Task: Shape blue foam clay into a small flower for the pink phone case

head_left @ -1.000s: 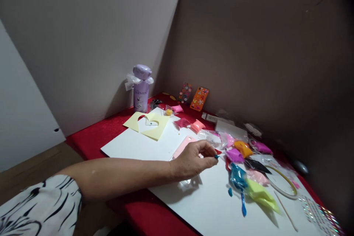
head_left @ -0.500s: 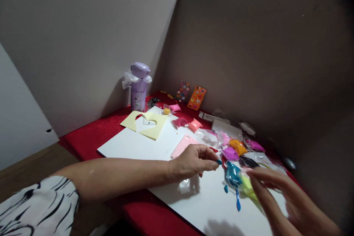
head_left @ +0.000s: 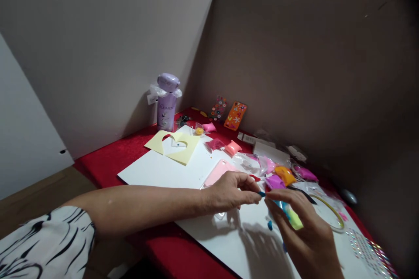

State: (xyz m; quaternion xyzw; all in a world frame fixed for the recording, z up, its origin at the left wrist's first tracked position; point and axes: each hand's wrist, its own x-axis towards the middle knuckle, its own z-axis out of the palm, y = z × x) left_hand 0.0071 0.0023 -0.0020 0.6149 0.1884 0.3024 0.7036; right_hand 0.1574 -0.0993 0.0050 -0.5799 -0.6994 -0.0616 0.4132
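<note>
Between thumb and index finger, my left hand [head_left: 229, 191] pinches a small piece of teal clay [head_left: 262, 194]. My right hand [head_left: 303, 222] reaches in from the right, its thumb and index fingertip closed on the other side of that piece. Below the hands, another teal clay bit [head_left: 269, 225] lies on the white board [head_left: 225, 233]. A pink phone case [head_left: 218, 173] lies partly behind my left hand. My right hand mostly covers a teal clay packet [head_left: 280, 205] and a yellow-green clay packet [head_left: 295, 220].
Clay packets in several colours, such as an orange one [head_left: 284, 175], line the board's far right side. A yellow paper with a heart cut-out [head_left: 178, 159] is at the left. Farther back stand a purple bottle [head_left: 166, 111] and a decorated orange phone case [head_left: 235, 115]. Gem stickers [head_left: 366, 246] lie at right.
My right hand has moved left and met my left hand at the teal clay piece, now covering much of the teal packet. My left hand keeps its pinch.
</note>
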